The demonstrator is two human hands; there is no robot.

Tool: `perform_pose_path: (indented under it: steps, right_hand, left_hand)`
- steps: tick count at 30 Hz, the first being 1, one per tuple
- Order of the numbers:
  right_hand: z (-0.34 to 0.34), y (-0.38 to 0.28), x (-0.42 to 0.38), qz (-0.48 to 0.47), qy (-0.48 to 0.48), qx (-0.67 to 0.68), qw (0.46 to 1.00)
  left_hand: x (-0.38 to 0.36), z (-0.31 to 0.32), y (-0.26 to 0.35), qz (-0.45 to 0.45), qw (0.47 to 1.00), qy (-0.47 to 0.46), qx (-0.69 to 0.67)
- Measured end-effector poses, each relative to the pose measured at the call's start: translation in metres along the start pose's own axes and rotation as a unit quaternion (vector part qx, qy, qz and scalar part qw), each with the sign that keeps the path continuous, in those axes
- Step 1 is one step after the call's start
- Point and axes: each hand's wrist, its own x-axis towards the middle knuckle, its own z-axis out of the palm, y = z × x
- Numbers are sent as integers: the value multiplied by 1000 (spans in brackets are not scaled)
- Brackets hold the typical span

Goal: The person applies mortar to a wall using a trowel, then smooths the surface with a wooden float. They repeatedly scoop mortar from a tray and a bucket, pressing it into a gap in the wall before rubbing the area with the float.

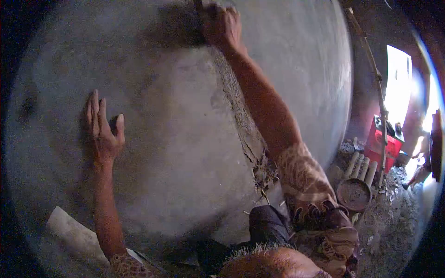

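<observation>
A smooth grey plastered wall (pixel 185 139) fills most of the head view, curved by the lens. Flat against it on the left lies my left hand (pixel 105 127), its fingers stretched out and the thumb apart. My right hand (pixel 225 28) reaches high up on the wall, fingers closed round a dark, narrow, straight-edged trowel (pixel 198 8); its handle is mostly hidden by the hand, and a dark shadow falls beside it. Below the right hand, a rough, cracked strip (pixel 238 116) of bare, crumbling material runs down the wall alongside my right forearm.
At the right, a round shallow pan (pixel 354 194) sits near several pale pipe-like pieces (pixel 361 166). A red box (pixel 384 146) and a long thin pole (pixel 375 74) stand behind. Rubble covers the floor (pixel 384 231). A pale sheet (pixel 76 231) lies at lower left.
</observation>
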Motion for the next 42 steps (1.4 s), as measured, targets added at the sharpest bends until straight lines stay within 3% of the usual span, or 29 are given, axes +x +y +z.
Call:
perform_pose_path:
  steps: [2,3,5,8,12,14,16,18,20,22,25,29,31,35,38,40,41,42]
  right_hand:
    - [40,5,26,107,-33,37,993]
    - [51,8,41,108,-36,36,993]
    - [62,11,68,163,-138,21,977]
    - [31,-6,56,203,-169,1,964]
    - [-16,-14,5,210,-198,-12,957]
    - [-15,5,-48,106,-147,-47,982]
    - [-27,15,-91,7,-19,-82,996]
    - [-43,21,-137,69,-93,-51,992]
    - [-80,-2,-171,91,-87,-74,989]
    - [-113,-23,-197,168,-179,-32,969]
    - [-132,-33,-227,155,-140,-19,978]
    - [-108,-24,-198,147,-110,13,983]
    - [-88,-13,-165,71,-57,33,995]
    - [-54,-4,-97,99,-96,11,990]
    - [-15,16,-59,39,-39,21,998]
    - [13,34,-39,-71,-38,-75,994]
    - [7,20,-27,-72,-39,-73,994]
    - [4,8,-8,40,-121,-39,991]
  left_hand:
    - [-2,1,0,3,1000,-5,8]
    - [-2,2,0,10,1000,6,0]
    - [-2,4,1,16,1000,10,-14]
    - [-4,4,1,-20,1000,-8,-12]
    - [-3,8,0,10,999,22,-22]
    - [-1,6,0,2,999,23,-35]
    - [0,4,0,13,999,13,-26]
    - [0,3,2,14,1000,13,-22]
    - [1,3,2,14,1000,14,-15]
    - [1,4,1,26,999,19,-8]
    - [1,5,2,19,1000,21,-7]
    - [5,-2,4,15,1000,4,8]
    - [5,-1,4,9,1000,8,0]
    - [2,0,3,4,1000,1,-1]
    - [2,-1,5,-3,1000,-3,0]
    - [2,-1,4,-3,1000,0,-1]
    - [1,0,2,2,1000,-2,8]
    - [-1,1,1,6,1000,-5,16]
